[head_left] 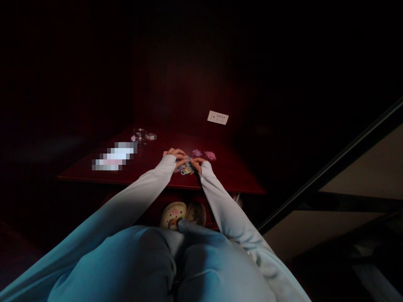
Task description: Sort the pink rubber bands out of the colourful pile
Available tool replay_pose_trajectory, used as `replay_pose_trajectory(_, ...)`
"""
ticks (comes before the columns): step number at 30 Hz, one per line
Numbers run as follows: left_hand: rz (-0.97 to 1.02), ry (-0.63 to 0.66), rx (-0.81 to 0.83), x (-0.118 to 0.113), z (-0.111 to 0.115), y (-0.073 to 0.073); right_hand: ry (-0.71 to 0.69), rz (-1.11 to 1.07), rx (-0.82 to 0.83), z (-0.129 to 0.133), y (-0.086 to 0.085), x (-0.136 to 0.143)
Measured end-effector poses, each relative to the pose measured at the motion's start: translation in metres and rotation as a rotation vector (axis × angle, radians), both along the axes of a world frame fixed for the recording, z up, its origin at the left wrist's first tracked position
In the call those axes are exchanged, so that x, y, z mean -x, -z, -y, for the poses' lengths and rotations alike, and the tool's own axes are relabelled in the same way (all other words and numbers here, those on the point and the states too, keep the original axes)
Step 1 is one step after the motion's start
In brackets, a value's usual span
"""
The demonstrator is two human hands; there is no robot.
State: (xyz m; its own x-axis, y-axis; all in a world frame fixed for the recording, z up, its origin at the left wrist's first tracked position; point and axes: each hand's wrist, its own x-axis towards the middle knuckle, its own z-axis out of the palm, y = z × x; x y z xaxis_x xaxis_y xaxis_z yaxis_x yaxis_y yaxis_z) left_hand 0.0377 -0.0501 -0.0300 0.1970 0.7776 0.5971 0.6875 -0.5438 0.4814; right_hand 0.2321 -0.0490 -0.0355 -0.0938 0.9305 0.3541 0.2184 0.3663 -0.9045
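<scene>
A pile of small multicoloured pieces (187, 168) lies near the front edge of the dark red table (151, 167). My left hand (176, 155) reaches over the left side of this pile, fingers bent, thumb towards the pieces. On the pile's right side my right hand (198, 162) has its fingertips drawn together at the pieces; anything between them is too small to make out. Behind my hands lie a small purple heap (197, 153) and a pink heap (210, 155), apart from each other.
At the back left stand a clear round jar (140, 134) and a clear lid (151, 136). A bright, pixelated object (115, 157) lies on the table's left part. A white socket plate (218, 118) is on the wall. Light clogs (174, 214) show below the table edge.
</scene>
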Motion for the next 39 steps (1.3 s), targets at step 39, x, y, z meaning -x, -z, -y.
replay_pose_trajectory(39, 0.116, -0.078, 0.044, -0.003, 0.011, -0.008, 0.289, 0.149, -0.166, -0.005, -0.014, -0.016)
